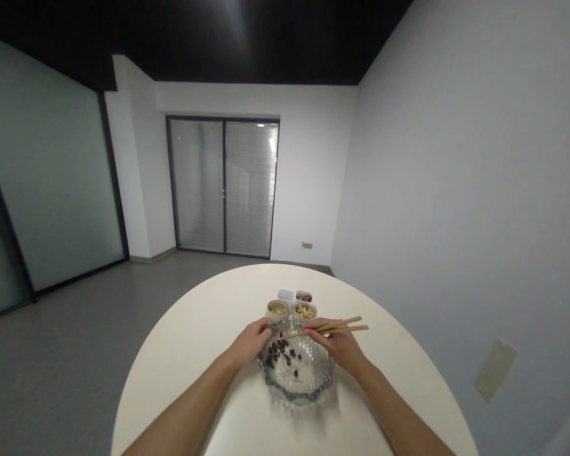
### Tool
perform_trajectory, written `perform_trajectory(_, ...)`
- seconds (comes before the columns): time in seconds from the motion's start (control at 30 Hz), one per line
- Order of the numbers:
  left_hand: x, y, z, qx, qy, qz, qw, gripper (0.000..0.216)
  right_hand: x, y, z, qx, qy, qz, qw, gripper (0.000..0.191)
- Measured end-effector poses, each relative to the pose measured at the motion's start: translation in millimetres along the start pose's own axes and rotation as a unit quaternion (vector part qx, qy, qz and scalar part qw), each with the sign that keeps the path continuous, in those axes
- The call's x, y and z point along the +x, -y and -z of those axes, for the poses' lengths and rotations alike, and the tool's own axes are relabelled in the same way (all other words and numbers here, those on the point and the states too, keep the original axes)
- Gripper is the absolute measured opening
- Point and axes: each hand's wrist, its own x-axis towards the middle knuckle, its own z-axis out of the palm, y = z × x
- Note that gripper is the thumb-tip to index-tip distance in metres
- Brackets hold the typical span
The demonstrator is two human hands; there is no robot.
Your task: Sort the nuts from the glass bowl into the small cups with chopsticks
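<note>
A clear glass bowl (300, 394) with a scalloped rim stands on the round table. Inside it, several small dark reddish-brown pieces (276, 349), perhaps beans or dried fruit, lie mostly on the left side. My left hand (251, 342) grips the bowl's left rim, its fingertips partly hidden. In my right hand (338, 344), a pair of wooden chopsticks (349, 325) reaches over the bowl's far right rim. Their tips point left, low over the bowl near the dark pieces; I cannot tell whether they pinch one.
Just beyond the bowl stand a cream cup (269, 310) with pale contents, a container of yellowish nuts (305, 311), a white container (285, 295) and a small dish of darker bits (304, 297). The cream-coloured table (185, 354) has a curved edge; a white wall (456, 190) rises at the right.
</note>
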Motion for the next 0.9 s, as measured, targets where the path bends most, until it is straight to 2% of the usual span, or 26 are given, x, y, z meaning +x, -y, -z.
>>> perform_trajectory(0.27,0.6,0.5,-0.4,-0.006,0.002,-0.013,1.0,0.026,1.5,2.4,2.6,0.002,-0.037,-0.029,0.999,0.021)
perform_trajectory(0.6,0.2,1.5,0.2,0.002,-0.003,-0.004,1.0,0.025,-1.3,-3.2,-4.0,-0.002,0.007,-0.005,1.0,0.015)
perform_trajectory(0.8,2.0,3.6,0.0,0.004,-0.001,-0.006,1.0,0.025,-1.4,-2.6,-1.6,0.008,0.011,-0.005,1.0,0.015)
perform_trajectory(0.9,1.6,2.3,0.5,0.007,0.003,-0.01,1.0,0.025,0.3,2.4,2.1,0.022,-0.01,-0.006,1.0,0.015)
